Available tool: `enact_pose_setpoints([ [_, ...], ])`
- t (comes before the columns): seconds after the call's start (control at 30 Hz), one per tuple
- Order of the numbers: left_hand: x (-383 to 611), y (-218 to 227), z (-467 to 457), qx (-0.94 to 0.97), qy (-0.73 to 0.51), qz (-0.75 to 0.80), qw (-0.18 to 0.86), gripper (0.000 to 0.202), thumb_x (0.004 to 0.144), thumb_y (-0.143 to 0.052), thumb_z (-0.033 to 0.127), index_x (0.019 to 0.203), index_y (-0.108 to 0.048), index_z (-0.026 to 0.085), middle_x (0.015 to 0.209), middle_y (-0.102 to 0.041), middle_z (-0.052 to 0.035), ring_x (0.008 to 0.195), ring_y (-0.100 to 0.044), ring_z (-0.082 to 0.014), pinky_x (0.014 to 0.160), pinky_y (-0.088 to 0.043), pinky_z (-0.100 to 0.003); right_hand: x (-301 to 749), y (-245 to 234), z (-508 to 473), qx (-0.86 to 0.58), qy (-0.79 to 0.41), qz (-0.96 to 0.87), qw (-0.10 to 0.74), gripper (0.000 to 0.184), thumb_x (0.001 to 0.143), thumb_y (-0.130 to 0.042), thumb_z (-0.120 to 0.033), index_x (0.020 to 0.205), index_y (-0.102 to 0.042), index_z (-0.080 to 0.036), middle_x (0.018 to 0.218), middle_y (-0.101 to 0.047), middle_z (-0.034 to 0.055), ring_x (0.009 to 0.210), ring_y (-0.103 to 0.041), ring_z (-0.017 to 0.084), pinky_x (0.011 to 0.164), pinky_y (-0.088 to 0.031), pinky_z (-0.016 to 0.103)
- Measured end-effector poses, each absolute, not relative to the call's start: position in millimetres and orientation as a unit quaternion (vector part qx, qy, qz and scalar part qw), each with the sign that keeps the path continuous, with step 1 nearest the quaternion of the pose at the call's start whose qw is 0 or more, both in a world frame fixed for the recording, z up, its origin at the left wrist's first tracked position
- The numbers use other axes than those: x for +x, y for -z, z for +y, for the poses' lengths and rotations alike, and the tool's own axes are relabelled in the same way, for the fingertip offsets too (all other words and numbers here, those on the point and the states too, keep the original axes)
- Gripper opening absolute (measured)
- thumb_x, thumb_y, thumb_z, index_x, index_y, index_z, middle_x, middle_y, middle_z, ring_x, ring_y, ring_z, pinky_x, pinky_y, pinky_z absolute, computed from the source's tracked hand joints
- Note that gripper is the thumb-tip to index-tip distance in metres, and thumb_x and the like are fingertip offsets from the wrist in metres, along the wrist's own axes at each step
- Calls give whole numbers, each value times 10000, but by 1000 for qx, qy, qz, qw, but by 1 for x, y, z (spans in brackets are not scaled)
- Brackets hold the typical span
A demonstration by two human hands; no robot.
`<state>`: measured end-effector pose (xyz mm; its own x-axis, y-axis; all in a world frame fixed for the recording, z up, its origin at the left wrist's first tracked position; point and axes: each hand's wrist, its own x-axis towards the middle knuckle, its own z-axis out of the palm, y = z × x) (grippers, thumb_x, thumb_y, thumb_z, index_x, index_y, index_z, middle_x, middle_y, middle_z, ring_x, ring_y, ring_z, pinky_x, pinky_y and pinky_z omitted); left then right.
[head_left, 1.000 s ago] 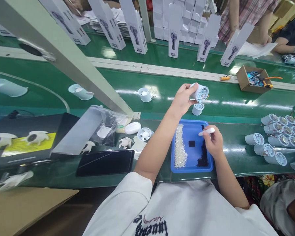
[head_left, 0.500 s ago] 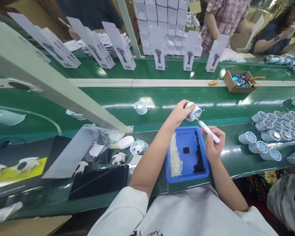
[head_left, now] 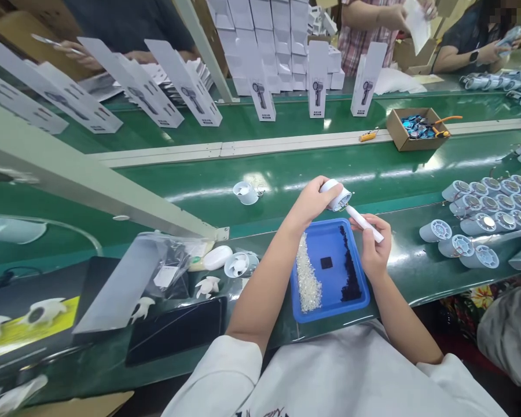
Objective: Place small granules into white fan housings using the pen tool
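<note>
My left hand is closed round a white cylindrical fan housing, its open end tilted down toward my right hand. Wires show at that end. Between the fingers of my right hand is a white pen-shaped tool, its upper end right at the lower edge of the housing. Whether the tip touches the housing I cannot tell. Below both hands lies a blue tray with small clear pieces along its left side, small black pieces along the right and a black square in the middle.
Several fan housings stand at the right. One more housing sits beyond my left arm. A slanting metal post crosses the left side. Farther back are a cardboard box, upright white boxes and co-workers.
The view has shifted slightly. My left hand has tipped the housing's open end farther down, and the tool stays close to it. A co-worker at the back has moved a white sheet.
</note>
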<state>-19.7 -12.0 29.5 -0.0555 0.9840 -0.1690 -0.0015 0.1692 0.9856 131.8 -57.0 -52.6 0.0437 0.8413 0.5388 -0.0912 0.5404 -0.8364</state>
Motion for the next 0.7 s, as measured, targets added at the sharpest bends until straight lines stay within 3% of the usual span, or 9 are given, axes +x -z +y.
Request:
enact_pose_setpoints([
  [0.1, -17, -31, -14, 466, -449, 550, 528, 144, 849, -607, 247, 778, -519, 158, 746, -547, 16, 631, -516, -81, 576, -437, -212, 134, 53, -58, -334, -348, -602, 636, 250, 932, -517, -433, 1079, -542, -232, 1063, -610, 74, 823, -696, 175, 781, -589, 369],
  [0.2, -12, -31, -16, 464, -495, 559, 476, 195, 822, -621, 209, 712, -463, 180, 682, -492, 37, 592, -446, -70, 539, -368, -197, 137, 51, -57, -402, -329, -613, 596, 302, 922, -514, -458, 1087, -575, -213, 839, -628, 32, 650, -624, 140, 634, -545, 300],
  [0.3, -2, -27, -16, 427, -598, 543, 406, 343, 835, -611, 230, 608, -358, 187, 623, -396, 44, 571, -376, -69, 535, -336, -198, 138, 47, -57, -454, -340, -652, 504, 303, 897, -538, -448, 1032, -618, -188, 585, -516, -39, 459, -442, 99, 442, -383, 232],
  [0.4, 8, -19, -17, 392, -683, 511, 346, 481, 858, -598, 315, 537, -268, 179, 586, -303, 39, 567, -335, -79, 557, -343, -211, 136, 43, -60, -432, -370, -706, 421, 300, 905, -508, -434, 996, -636, -179, 504, -426, -66, 412, -357, 87, 425, -316, 231],
  [0.57, 20, -17, -24, 405, -723, 430, 358, 556, 845, -599, 459, 518, -247, 182, 567, -288, 38, 539, -316, -89, 558, -344, -255, 133, 50, -66, -396, -400, -698, 442, 410, 948, -403, -502, 1050, -619, -170, 503, -394, -60, 426, -361, 103, 452, -318, 250],
  [0.7, 28, -27, -33, 488, -737, 411, 223, 526, 868, -593, 352, 514, -249, 171, 524, -278, 46, 536, -293, -92, 600, -326, -285, 134, 65, -67, -385, -439, -666, 464, 433, 930, -406, -586, 902, -585, -192, 475, -338, -71, 402, -307, 98, 427, -281, 253],
])
